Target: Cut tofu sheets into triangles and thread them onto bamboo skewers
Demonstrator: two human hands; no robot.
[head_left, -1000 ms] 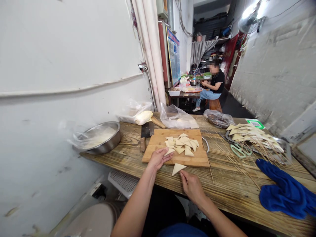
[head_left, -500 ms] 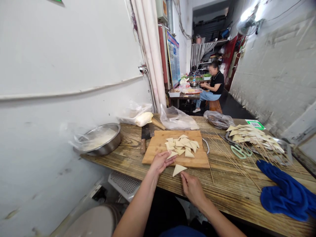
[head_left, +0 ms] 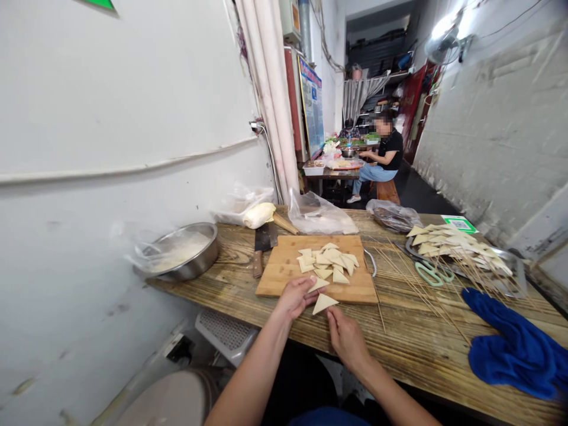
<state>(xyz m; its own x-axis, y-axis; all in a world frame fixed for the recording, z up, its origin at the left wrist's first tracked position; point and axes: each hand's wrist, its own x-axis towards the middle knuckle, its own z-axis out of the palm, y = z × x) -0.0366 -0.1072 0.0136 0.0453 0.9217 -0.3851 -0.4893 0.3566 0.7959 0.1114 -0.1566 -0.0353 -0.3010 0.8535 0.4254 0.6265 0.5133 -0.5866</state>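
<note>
Both grips closed and full

The left hand pinches a left triangle between thumb and fingers; the right hand is closed, a right triangle at its fingertips, just beside the left grip. Beyond both grips, more triangles lie heaped on a cutting board; left of them is a cleaver, and right of the right grip are skewers and a blue cloth

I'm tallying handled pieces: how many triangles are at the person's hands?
2: one triangle in the left hand, a second triangle at the right hand's fingertips. Others may be hidden in the left hand.
</note>
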